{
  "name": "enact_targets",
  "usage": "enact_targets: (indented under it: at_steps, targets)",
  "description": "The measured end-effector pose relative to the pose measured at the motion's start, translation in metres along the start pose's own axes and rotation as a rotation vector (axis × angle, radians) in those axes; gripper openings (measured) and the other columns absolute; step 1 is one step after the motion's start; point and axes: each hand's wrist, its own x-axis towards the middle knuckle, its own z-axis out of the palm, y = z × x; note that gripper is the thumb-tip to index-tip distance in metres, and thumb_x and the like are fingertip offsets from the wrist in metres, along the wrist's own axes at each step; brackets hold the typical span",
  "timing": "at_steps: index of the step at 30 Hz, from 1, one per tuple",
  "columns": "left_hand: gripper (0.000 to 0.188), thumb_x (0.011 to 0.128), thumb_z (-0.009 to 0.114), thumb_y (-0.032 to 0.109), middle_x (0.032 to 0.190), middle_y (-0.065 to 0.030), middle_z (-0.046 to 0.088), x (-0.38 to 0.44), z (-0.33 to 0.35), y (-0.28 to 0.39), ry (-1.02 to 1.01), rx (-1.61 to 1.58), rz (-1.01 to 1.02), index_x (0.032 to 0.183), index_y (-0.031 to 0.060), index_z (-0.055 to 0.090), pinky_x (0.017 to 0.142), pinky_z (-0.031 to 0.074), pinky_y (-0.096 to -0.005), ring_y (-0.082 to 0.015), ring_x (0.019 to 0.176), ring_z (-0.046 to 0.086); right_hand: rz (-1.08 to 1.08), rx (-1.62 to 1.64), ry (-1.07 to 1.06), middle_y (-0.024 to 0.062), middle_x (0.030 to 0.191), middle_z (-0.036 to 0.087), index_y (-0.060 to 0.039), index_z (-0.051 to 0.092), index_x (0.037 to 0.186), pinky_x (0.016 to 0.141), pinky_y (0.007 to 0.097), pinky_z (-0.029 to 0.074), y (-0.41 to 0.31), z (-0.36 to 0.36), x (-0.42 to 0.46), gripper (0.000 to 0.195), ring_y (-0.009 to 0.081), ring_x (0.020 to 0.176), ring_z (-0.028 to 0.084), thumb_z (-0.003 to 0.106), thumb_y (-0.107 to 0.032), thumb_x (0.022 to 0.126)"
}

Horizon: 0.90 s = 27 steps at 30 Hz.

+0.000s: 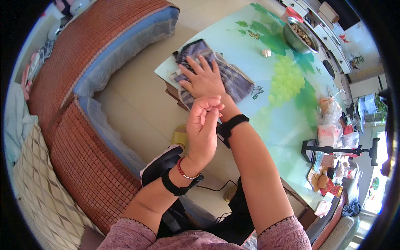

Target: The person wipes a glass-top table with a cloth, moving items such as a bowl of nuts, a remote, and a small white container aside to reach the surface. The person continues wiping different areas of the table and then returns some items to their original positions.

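Observation:
My right hand (204, 79) lies flat on a crumpled purple-grey patterned cloth (236, 81), its fingers spread. The cloth rests at the near-left corner of a table (243, 47) with a pale green cover printed with leaves, grapes and butterflies, and part of it hangs over the edge. In front of my right wrist, my left hand (201, 131) is raised with its fingers loosely curled towards the thumb; nothing shows in it. Both wrists wear black straps, and a red bead bracelet (181, 170) circles the left one. A garlic bulb (266, 52) sits farther back on the table.
A metal bowl (289, 36) of small brown items stands at the table's far end. On the right are a black phone stand (331, 150), plastic bags (329, 107) and assorted goods. A sofa with reddish-brown woven mats (90, 159) lines the left. A yellow-green slipper (179, 135) is below.

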Motion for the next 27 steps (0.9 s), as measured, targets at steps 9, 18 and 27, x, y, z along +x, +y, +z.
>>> enact_targets:
  at_steps: [9, 18, 27]
  targets:
    - [0.010, 0.095, 0.053, 0.003, 0.110, -0.0063, 0.064, 0.016, 0.004, -0.007, 0.105, 0.049, -0.107, 0.103, 0.0037, 0.059, 0.072, 0.046, -0.0236, -0.0126, 0.088, 0.062, -0.048, 0.048, -0.095, 0.0025, 0.157, 0.028, -0.0301, 0.044, 0.144, 0.114, 0.0598, 0.019, -0.010, -0.007, -0.025, 0.053, 0.0330, 0.144, 0.024, 0.049, -0.045, 0.093]
    - [0.011, 0.092, 0.054, 0.003, 0.108, -0.0068, 0.064, 0.020, -0.006, -0.011, 0.106, 0.022, -0.043, 0.102, 0.0033, 0.059, 0.073, 0.045, -0.0251, -0.0135, 0.088, 0.060, 0.110, 0.067, 0.005, -0.0017, 0.150, 0.040, -0.0312, 0.055, 0.134, 0.114, 0.0504, 0.025, 0.002, -0.066, -0.177, 0.047, 0.0264, 0.139, 0.033, 0.060, -0.042, 0.089]
    - [0.015, 0.092, 0.058, 0.012, 0.108, -0.0019, 0.064, -0.027, 0.069, -0.039, -0.216, 0.189, -0.226, 0.107, 0.0092, 0.060, 0.076, 0.044, -0.0255, -0.0107, 0.090, 0.059, 0.481, 0.030, -0.191, -0.0006, 0.157, 0.029, -0.0284, 0.047, 0.143, 0.118, 0.0471, 0.016, 0.062, -0.166, -0.405, 0.048, 0.0268, 0.146, 0.022, 0.048, -0.042, 0.096]
